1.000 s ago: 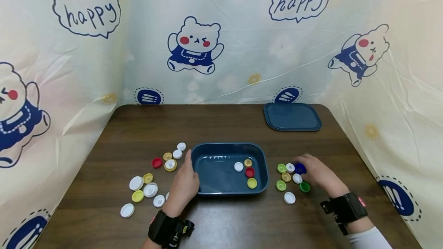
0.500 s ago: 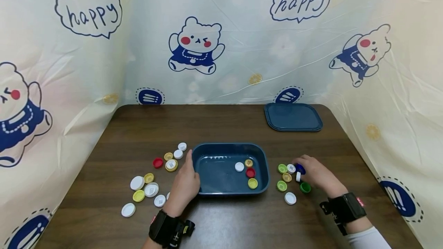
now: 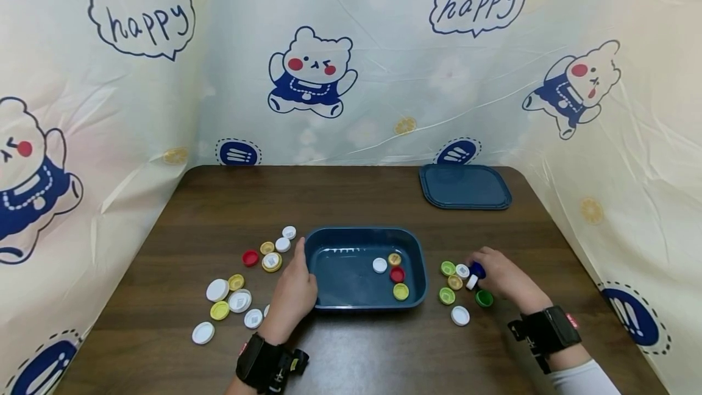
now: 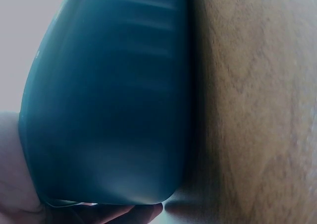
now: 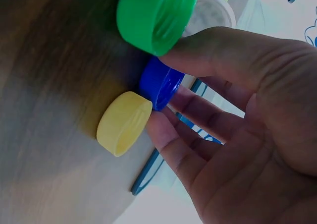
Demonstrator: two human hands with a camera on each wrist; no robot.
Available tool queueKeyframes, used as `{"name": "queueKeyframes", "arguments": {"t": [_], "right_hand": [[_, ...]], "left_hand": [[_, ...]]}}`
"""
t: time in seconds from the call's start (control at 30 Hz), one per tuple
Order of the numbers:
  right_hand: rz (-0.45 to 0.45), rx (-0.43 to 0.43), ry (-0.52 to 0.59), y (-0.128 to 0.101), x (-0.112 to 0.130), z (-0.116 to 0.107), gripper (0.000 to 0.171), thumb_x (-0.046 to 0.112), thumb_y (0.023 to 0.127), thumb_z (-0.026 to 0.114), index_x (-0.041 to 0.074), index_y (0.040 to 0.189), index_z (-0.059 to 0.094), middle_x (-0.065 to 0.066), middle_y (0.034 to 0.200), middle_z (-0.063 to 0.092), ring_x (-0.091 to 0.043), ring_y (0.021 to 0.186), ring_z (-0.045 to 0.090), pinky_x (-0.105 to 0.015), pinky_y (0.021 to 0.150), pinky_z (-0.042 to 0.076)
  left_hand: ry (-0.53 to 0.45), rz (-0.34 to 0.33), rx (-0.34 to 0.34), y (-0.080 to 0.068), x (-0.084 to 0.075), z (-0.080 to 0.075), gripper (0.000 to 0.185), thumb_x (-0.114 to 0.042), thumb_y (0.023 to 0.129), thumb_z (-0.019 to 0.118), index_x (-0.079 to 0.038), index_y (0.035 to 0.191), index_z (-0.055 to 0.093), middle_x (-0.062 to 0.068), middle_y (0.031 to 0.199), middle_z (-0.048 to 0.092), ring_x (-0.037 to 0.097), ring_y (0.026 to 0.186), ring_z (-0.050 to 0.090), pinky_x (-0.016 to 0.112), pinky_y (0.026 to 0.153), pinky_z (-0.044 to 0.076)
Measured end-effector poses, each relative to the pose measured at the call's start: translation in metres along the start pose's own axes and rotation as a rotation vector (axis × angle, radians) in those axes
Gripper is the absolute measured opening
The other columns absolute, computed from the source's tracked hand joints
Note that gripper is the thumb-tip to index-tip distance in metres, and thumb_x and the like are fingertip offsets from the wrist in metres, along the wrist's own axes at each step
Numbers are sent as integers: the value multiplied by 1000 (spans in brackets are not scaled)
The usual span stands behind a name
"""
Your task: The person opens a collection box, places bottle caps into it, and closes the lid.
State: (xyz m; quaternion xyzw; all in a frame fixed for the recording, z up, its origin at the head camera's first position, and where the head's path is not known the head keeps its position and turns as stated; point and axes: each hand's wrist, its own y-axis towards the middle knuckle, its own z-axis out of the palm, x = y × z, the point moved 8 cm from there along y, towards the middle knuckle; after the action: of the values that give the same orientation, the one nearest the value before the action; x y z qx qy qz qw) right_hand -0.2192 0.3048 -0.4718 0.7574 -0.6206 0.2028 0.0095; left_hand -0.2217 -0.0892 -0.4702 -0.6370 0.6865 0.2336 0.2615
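The left hand [image 3: 293, 290] grips the left side of a dark blue tray [image 3: 334, 297], its fingers along the outer wall. In the left wrist view, fingertips [image 4: 143, 214] show past the tray wall [image 4: 109, 100]. The right hand [image 3: 501, 274] pinches a blue bottle cap [image 5: 159, 84] between thumb and fingers. A white cap [image 3: 472, 282] stands tilted just below the blue one in the head view. Close by are a green cap [image 5: 153, 18] near the thumb and a pale yellow cap [image 5: 124, 125] at a fingertip, the latter hidden from the head view.
Inside the tray lie a white cap [image 3: 379, 266], a red cap [image 3: 397, 274] and yellowish ones. Several caps, among them a white one [image 3: 203, 333], are scattered left of the tray. More, including a lime cap [image 3: 446, 295], lie right of it. A blue lid-like tray [image 3: 465, 186] sits at the back right.
The white cap beside the right fingers has gone from lying flat to tilted. The blue cap has turned and shifted slightly in the right hand. The left hand and tray stay put.
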Motion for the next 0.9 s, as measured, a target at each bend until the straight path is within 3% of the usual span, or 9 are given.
{"name": "queueKeyframes", "arguments": {"t": [0.2, 0.5, 0.9], "right_hand": [[-14, -6, -7, -2, -2, -6, 34, -7, 75, 74, 5, 107, 68, -13, 106, 60, -32, 100, 60, -49, 80, 54], [-29, -57, 1, -3, 4, -33, 29, -4, 78, 74, 4, 106, 67, -15, 104, 60, -34, 97, 60, -50, 78, 54], [-115, -120, 7, 11, 42, -57, 30, -2, 81, 72, 3, 111, 68, -16, 109, 62, -32, 100, 60, -50, 83, 54]], "left_hand": [[-5, -15, 9, 1, 1, 2, 70, 3, 95, 53, 5, 157, 19, 29, 130, 58, 26, 78, 56, 37, 62, 44], [-5, -22, 13, 1, 2, 2, 70, 2, 96, 52, 5, 157, 18, 29, 135, 56, 28, 86, 58, 42, 70, 49], [3, -14, 7, 1, 1, 1, 70, 3, 96, 53, 6, 157, 19, 29, 128, 59, 29, 87, 60, 45, 71, 51]]}}
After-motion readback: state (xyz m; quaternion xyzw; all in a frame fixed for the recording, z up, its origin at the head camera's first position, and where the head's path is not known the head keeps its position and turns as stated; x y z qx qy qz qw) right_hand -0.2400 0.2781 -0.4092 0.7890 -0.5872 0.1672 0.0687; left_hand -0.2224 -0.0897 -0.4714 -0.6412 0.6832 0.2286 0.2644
